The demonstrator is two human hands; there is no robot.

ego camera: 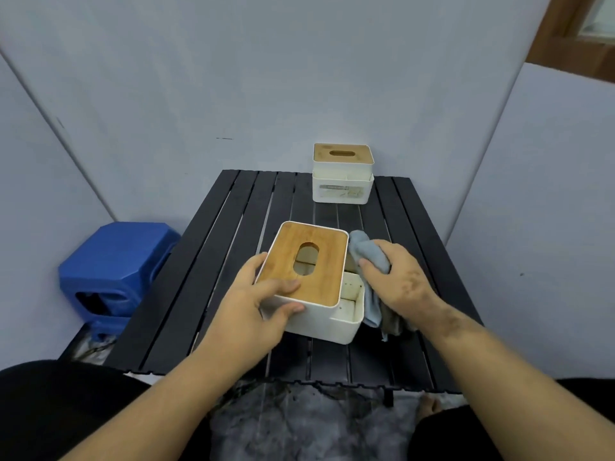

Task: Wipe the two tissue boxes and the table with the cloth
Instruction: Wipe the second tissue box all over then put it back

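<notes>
Left grip [263, 294] clasps the near box [309, 277] at its left end; right grip [396, 277] bunches the cloth [362, 251] against its right side. Far box [342, 174] sits at the counter's [206, 261] back edge.

On the table [213, 277] the near box [319, 322] sits at the middle, between the left hand [256, 311] and the right hand [404, 281]. The cloth [361, 247] lies against its right side, under the right hand. The far box [342, 174] stands behind, at the back edge; a stool [116, 261] is left of the table.
</notes>
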